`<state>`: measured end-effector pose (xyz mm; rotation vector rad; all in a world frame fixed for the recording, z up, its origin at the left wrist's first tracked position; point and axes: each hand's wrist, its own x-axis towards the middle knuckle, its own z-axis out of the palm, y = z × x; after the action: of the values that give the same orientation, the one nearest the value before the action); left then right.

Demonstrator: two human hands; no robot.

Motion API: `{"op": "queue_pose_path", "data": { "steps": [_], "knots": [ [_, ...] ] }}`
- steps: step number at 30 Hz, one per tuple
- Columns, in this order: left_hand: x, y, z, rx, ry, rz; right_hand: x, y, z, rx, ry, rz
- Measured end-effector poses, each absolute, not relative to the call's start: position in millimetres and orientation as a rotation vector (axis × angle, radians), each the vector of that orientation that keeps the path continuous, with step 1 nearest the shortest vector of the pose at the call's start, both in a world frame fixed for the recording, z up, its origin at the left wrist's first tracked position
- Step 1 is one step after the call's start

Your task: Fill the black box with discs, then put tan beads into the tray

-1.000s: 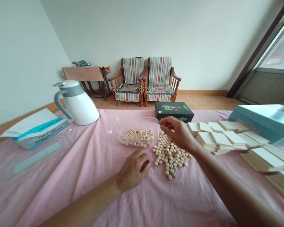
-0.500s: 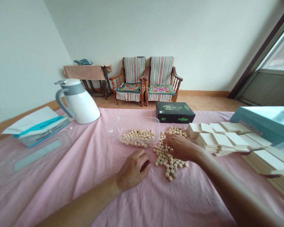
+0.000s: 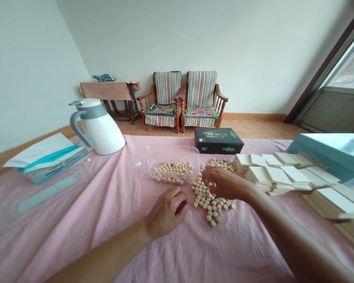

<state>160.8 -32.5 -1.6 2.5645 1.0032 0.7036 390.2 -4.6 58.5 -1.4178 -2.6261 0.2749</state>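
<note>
A loose pile of small beige wooden pieces [image 3: 210, 199] lies on the pink tablecloth [image 3: 106, 204]. My right hand [image 3: 224, 184] rests on top of that pile, fingers curled and pinching among the pieces; what they hold is too small to name. My left hand [image 3: 166, 211] sits on the cloth just left of the pile, curled into a loose fist with its contents hidden. Beyond the hands a clear plastic bag [image 3: 168, 163] holds more of the same pieces [image 3: 171, 172].
Stacks of pale wooden tiles [image 3: 271, 171] cover the right side, with a teal box [image 3: 330, 151] behind them. A black box [image 3: 218, 140] sits at the far edge. A white jug [image 3: 97, 127] and a blue-white packet [image 3: 48, 155] are on the left.
My right hand came down from near the bag's mouth onto the loose pile, then closed its fingers among the pieces. My left hand stayed where it was.
</note>
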Motion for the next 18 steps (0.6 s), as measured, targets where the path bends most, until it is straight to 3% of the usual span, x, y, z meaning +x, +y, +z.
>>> {"op": "queue_pose_path", "data": {
  "steps": [9, 18],
  "knots": [
    [159.6, -32.0, -1.0, 2.572, 0.987, 0.694, 381.9, 2.9, 72.0, -1.2, -1.921, 0.544],
    [160.3, -32.2, -2.0, 2.56, 0.985, 0.719, 393.8, -2.0, 61.9, -1.698, -2.492, 0.16]
  ]
}}
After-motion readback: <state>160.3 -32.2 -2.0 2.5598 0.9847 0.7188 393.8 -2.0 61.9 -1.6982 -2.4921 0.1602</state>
